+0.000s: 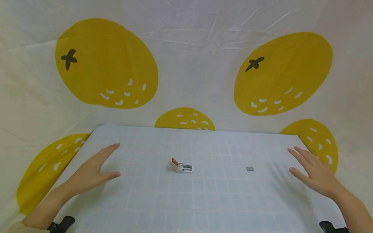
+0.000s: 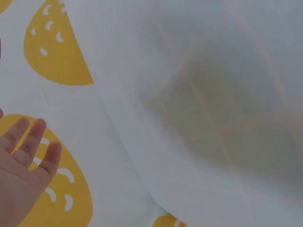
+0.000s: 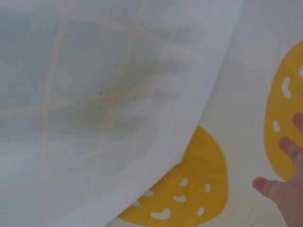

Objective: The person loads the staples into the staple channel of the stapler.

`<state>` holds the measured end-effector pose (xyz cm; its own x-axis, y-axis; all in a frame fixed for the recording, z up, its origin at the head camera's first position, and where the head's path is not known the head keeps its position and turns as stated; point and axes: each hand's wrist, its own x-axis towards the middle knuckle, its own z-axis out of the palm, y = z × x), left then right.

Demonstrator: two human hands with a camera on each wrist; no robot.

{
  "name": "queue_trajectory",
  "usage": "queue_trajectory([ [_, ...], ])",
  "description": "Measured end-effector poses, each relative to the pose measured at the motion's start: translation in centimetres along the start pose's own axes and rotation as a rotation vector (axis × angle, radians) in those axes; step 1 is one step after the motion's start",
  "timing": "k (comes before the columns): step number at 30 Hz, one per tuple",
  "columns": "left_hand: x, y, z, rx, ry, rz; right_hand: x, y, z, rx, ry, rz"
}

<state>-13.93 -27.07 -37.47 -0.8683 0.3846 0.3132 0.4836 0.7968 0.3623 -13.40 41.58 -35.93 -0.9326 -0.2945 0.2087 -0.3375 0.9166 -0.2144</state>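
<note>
A small pink and white stapler (image 1: pixel 184 168) lies on the table near the middle in the head view, its pink top (image 1: pixel 173 162) swung up and its metal inside showing. To its right lies a small flat grey block (image 1: pixel 250 168), which looks like a strip of staples. My left hand (image 1: pixel 88 170) is held over the table's left side, thumb and fingers spread and holding nothing. On the other side, my right hand (image 1: pixel 317 174) hovers with fingers apart, also holding nothing; the grey block is the thing nearest to it. Both wrist views show spread fingers at the frame's edge.
The table (image 1: pixel 204 200) has a pale cover with a faint grid. Behind and around it hangs a white sheet (image 1: pixel 192 64) printed with large yellow fruit shapes. A black strap (image 1: pixel 62 224) sits at the left wrist, another black piece (image 1: pixel 332 227) at the right.
</note>
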Motion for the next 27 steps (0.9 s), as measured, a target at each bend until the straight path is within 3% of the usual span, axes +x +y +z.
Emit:
queue_trajectory([
  [6,1.7,1.4,1.6,-0.251,0.017,-0.041,0.7,-0.5,-0.7,0.223,-0.013,0.041],
  [10,3.2,2.3,3.0,-0.431,-0.029,-0.109,1.2,-0.9,-0.8,0.275,-0.084,0.076],
  [15,4.9,3.4,4.9,-0.63,-0.1,-0.205,2.3,-1.4,0.6,0.368,-0.168,0.129],
  [20,6.5,4.8,6.9,-0.704,-0.158,-0.249,3.5,-1.3,3.2,0.484,-0.188,0.175],
  [27,7.8,6.2,9.2,-0.757,-0.174,-0.218,4.6,-1.4,5.8,0.599,-0.234,0.232],
])
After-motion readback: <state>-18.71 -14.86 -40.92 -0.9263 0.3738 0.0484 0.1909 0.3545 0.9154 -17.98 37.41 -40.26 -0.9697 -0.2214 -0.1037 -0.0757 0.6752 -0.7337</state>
